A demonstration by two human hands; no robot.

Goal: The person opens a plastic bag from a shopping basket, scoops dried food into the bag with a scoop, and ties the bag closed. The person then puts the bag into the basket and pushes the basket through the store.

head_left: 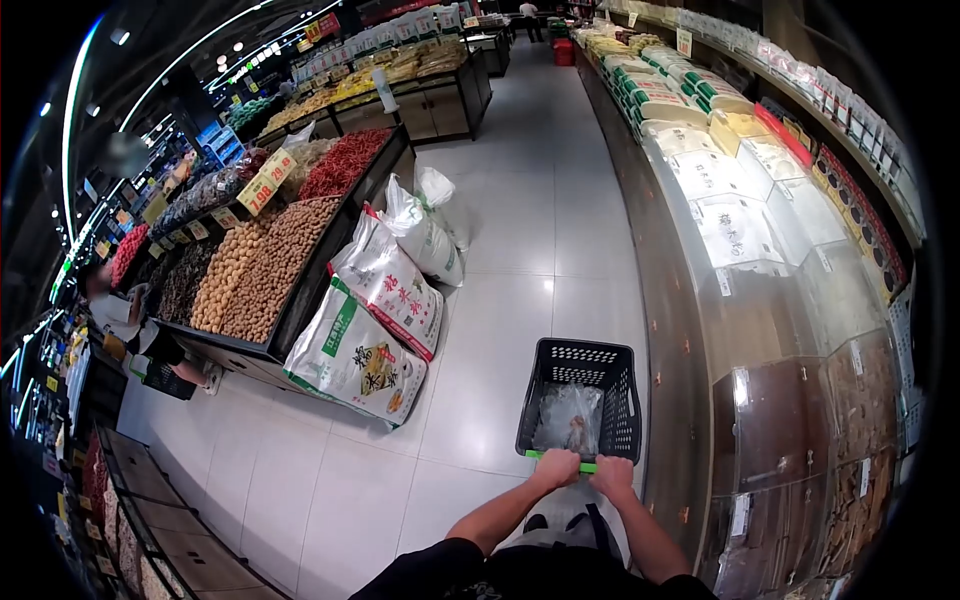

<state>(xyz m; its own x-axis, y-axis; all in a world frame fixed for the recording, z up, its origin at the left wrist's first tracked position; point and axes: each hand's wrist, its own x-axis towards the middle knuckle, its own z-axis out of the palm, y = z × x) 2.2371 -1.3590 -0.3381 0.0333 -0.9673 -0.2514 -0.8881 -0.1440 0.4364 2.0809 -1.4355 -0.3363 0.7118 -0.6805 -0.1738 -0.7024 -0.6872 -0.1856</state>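
Note:
A black perforated shopping basket (585, 360) is in front of me on the tiled floor, low in the head view. Both my hands are closed around its green handle (587, 467). My left hand (557, 468) grips the handle near its middle, and my right hand (612, 476) holds it toward the right end. Inside the basket lies a clear plastic bag (568, 415) with something small and brownish in it, too unclear to name. Whether the basket has wheels is hidden.
Large white sacks (360, 365) lean against the dried-goods stand (345, 215) on the left. Clear-lidded bins (775, 430) line the right side, close to the basket. The tiled aisle (510, 220) runs ahead. Another person (120, 315) is at far left.

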